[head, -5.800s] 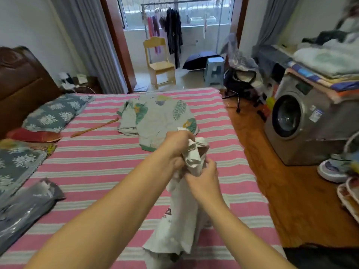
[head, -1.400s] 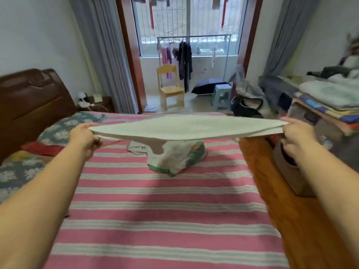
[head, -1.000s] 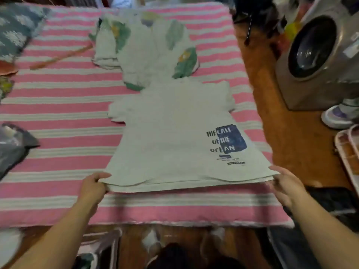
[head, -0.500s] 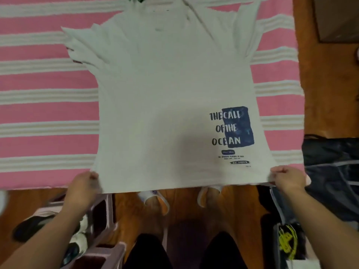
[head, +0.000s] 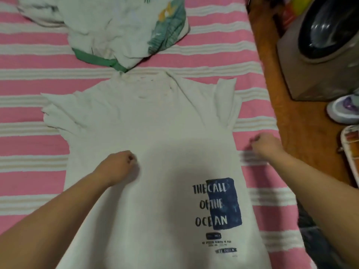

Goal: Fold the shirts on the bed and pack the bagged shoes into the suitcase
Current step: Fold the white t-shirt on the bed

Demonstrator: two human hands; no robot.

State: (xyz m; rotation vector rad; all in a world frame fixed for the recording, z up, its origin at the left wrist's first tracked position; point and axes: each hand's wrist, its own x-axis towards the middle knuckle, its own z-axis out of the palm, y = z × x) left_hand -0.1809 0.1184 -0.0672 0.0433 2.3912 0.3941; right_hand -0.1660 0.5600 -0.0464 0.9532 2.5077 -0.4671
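White T-shirt (head: 155, 133): lies flat on the striped bed (head: 29, 144), collar towards the far side, hem towards the person, long axis running away from them; the printed text sits near its right side.
Left hand (head: 116, 166): fingers curled, resting on the shirt's middle; whether it pinches cloth, I cannot tell.
Right hand (head: 265, 144): curled at the shirt's right edge, blurred.
Leaf-print shirt (head: 124, 28): crumpled just beyond the collar.
Washing machine (head: 318, 47): on the floor beside the bed.

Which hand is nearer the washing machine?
Right. The right hand is at the white shirt's edge on the washing machine's side; the left hand is over the shirt's middle, farther away.
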